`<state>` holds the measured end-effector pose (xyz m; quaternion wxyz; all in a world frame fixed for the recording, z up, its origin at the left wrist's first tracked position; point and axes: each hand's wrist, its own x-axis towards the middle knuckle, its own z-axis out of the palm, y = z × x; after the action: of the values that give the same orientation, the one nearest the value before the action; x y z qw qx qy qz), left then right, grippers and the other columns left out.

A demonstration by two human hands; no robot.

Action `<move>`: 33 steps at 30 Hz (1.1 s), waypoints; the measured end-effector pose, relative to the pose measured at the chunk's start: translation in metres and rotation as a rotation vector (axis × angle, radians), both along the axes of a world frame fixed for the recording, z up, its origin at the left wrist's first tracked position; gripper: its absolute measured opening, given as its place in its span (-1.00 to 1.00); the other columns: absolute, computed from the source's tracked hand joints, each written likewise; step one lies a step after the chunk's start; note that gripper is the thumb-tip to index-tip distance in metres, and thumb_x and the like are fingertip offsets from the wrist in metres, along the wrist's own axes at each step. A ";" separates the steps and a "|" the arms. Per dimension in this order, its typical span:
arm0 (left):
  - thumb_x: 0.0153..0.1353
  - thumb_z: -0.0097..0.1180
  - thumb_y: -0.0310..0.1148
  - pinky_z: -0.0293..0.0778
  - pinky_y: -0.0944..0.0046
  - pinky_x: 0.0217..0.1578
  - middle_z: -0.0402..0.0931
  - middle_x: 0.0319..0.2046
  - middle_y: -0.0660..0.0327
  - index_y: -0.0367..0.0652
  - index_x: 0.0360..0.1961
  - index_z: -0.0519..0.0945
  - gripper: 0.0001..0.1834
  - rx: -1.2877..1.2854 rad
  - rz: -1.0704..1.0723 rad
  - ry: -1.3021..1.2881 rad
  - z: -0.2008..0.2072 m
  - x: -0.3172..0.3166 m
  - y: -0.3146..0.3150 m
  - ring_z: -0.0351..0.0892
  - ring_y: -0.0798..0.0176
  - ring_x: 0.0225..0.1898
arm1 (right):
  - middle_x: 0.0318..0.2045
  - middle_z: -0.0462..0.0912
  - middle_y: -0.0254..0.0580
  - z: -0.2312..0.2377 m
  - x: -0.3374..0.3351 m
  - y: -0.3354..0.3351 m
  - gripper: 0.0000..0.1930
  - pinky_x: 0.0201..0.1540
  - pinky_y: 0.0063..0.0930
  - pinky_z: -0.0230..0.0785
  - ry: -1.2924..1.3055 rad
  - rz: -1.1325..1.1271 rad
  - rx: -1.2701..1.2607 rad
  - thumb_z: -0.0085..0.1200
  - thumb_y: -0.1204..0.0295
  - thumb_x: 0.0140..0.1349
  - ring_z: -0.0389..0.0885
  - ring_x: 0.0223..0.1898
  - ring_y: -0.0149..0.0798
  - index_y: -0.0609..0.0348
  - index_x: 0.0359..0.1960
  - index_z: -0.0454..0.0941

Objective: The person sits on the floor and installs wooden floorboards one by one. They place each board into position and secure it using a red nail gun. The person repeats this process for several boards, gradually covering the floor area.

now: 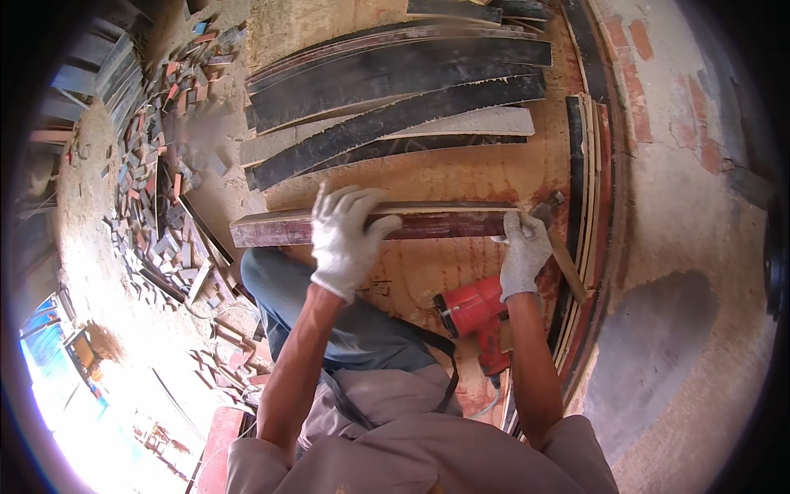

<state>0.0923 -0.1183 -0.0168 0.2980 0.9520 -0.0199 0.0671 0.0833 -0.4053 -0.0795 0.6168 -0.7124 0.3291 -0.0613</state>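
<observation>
A long reddish-brown wooden plank [448, 226], with a pale strip along its far edge, lies crosswise in front of me. My left hand [344, 235], in a white glove, is over its left half with fingers spread and thumb apart. At the right end, my gloved right hand [525, 251] closes thumb and fingers on the plank. A red nail gun [473, 309] lies beside my right wrist, partly behind the forearm, a thin hose at its handle. Just right of that hand rests a hammer [566, 267] with a wooden handle.
Black-faced board strips [395, 70] lie stacked and crossed on the worktop [469, 181] beyond the plank. More long strips [580, 189] stand along the right edge beside a concrete surface [658, 214]. Wood offcuts [164, 181] litter the floor at left.
</observation>
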 end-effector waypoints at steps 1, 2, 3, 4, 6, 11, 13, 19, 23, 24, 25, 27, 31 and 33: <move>0.09 0.39 -0.25 0.40 -0.06 0.20 0.71 -0.20 0.21 -0.06 -0.19 0.76 -0.74 -0.030 -0.025 0.044 -0.005 0.002 -0.002 0.62 0.07 -0.04 | -0.22 0.67 -0.17 0.003 0.001 0.003 -0.89 -0.36 -0.59 0.59 -0.001 -0.013 0.022 0.29 0.58 0.26 0.61 -0.25 -0.46 0.32 -0.26 0.60; 0.09 0.38 -0.24 0.42 -0.04 0.16 0.71 -0.24 0.22 -0.06 -0.25 0.77 -0.78 -0.060 -0.050 0.088 -0.013 0.003 -0.004 0.62 0.07 -0.08 | -0.23 0.67 -0.18 0.004 0.002 0.005 -0.89 -0.36 -0.59 0.59 -0.001 -0.025 0.045 0.29 0.58 0.26 0.62 -0.24 -0.45 0.32 -0.26 0.60; 0.09 0.38 -0.24 0.44 -0.03 0.12 0.71 -0.28 0.23 -0.06 -0.30 0.78 -0.81 -0.089 -0.075 0.132 -0.018 0.004 -0.006 0.63 0.07 -0.11 | -0.23 0.67 -0.18 0.003 0.005 0.005 -0.89 -0.37 -0.59 0.59 -0.023 0.009 -0.015 0.29 0.58 0.25 0.62 -0.24 -0.45 0.32 -0.26 0.60; 0.09 0.37 -0.25 0.44 -0.01 0.08 0.71 -0.29 0.24 -0.06 -0.32 0.78 -0.83 -0.096 -0.068 0.137 -0.020 0.004 -0.008 0.63 0.07 -0.14 | -0.23 0.67 -0.18 0.000 0.006 0.003 -0.88 -0.37 -0.59 0.59 -0.037 0.038 -0.079 0.30 0.57 0.25 0.62 -0.25 -0.45 0.31 -0.26 0.59; 0.09 0.36 -0.26 0.45 0.03 0.00 0.71 -0.32 0.26 -0.06 -0.35 0.78 -0.85 -0.110 -0.051 0.145 -0.023 0.004 -0.010 0.62 0.08 -0.20 | -0.22 0.68 -0.17 0.000 0.000 -0.001 -0.87 -0.35 -0.58 0.59 -0.022 0.043 -0.067 0.31 0.56 0.25 0.62 -0.24 -0.44 0.31 -0.25 0.60; 0.07 0.33 -0.30 0.41 0.06 -0.14 0.63 -0.37 0.28 0.00 -0.39 0.75 -0.92 -0.067 -0.054 0.107 -0.025 0.006 -0.015 0.58 0.08 -0.22 | -0.22 0.66 -0.20 0.002 0.001 0.000 -0.83 -0.42 -0.51 0.65 -0.034 0.061 -0.030 0.27 0.49 0.30 0.60 -0.32 -0.46 0.34 -0.16 0.61; 0.07 0.33 -0.30 0.40 0.05 -0.13 0.62 -0.37 0.28 -0.01 -0.39 0.74 -0.92 -0.035 -0.048 0.145 -0.025 0.006 -0.016 0.57 0.07 -0.21 | -0.23 0.65 -0.20 0.003 0.002 0.001 -0.82 -0.49 -0.50 0.67 -0.066 0.098 -0.111 0.24 0.49 0.32 0.59 -0.36 -0.47 0.37 -0.14 0.60; 0.10 0.31 -0.32 0.39 0.05 -0.10 0.62 -0.36 0.27 -0.01 -0.39 0.73 -0.93 -0.051 -0.060 0.151 -0.026 0.008 -0.015 0.56 0.07 -0.20 | -0.15 0.68 -0.02 0.031 -0.003 -0.009 -0.71 -0.23 -0.48 0.63 0.113 0.192 -0.123 0.23 0.48 0.34 0.69 -0.30 -0.32 0.43 0.01 0.59; 0.09 0.32 -0.34 0.41 0.06 -0.10 0.65 -0.33 0.29 -0.01 -0.38 0.74 -0.94 -0.053 -0.051 0.169 -0.022 0.009 -0.013 0.57 0.08 -0.19 | -0.07 0.66 0.07 0.086 -0.054 -0.012 -0.59 -0.06 -0.47 0.56 -0.042 0.431 -0.578 0.15 0.47 0.39 0.70 -0.08 -0.24 0.46 0.19 0.45; 0.07 0.33 -0.33 0.41 0.05 -0.10 0.66 -0.34 0.30 0.00 -0.40 0.74 -0.93 -0.063 -0.048 0.152 -0.022 0.010 -0.013 0.57 0.08 -0.19 | -0.03 0.64 0.09 0.094 -0.082 -0.013 -0.51 -0.03 -0.41 0.54 0.047 0.474 -0.585 0.17 0.44 0.37 0.67 -0.01 -0.17 0.45 0.25 0.39; 0.05 0.35 -0.32 0.42 0.04 -0.11 0.66 -0.35 0.31 0.01 -0.41 0.73 -0.93 -0.075 -0.045 0.137 -0.024 0.010 -0.014 0.57 0.07 -0.19 | 0.00 0.62 0.11 0.102 -0.110 -0.015 -0.43 0.01 -0.34 0.51 0.140 0.518 -0.594 0.19 0.41 0.34 0.64 0.05 -0.11 0.44 0.31 0.32; 0.02 0.37 -0.31 0.43 0.03 -0.11 0.67 -0.37 0.31 0.02 -0.43 0.73 -0.92 -0.087 -0.042 0.121 -0.026 0.008 -0.014 0.58 0.07 -0.20 | -0.02 0.55 0.20 0.111 -0.156 -0.014 0.04 0.12 -0.10 0.39 0.472 0.794 -0.865 0.38 0.24 0.08 0.56 0.05 0.10 0.44 0.47 -0.02; 0.00 0.38 -0.35 0.47 0.04 -0.14 0.69 -0.41 0.29 0.00 -0.45 0.73 -0.93 -0.143 -0.053 0.087 -0.026 0.011 -0.016 0.61 0.06 -0.24 | 0.01 0.53 0.21 0.055 -0.189 0.005 0.26 0.09 -0.05 0.39 0.777 0.736 -0.860 0.43 0.13 -0.05 0.55 0.05 0.14 0.39 0.52 -0.22; 0.00 0.38 -0.37 0.49 0.05 -0.15 0.69 -0.41 0.27 -0.03 -0.45 0.74 -0.94 -0.168 -0.055 0.089 -0.026 0.009 -0.014 0.61 0.06 -0.25 | 0.04 0.53 0.23 0.051 -0.173 0.005 0.19 0.07 -0.03 0.41 0.942 0.569 -0.630 0.41 0.21 -0.02 0.57 0.05 0.14 0.32 0.53 -0.18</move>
<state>0.1011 -0.1318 -0.0426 0.3793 0.9247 -0.0270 0.0178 -0.0893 -0.4000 -0.0289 0.1589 -0.8698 0.3292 0.3313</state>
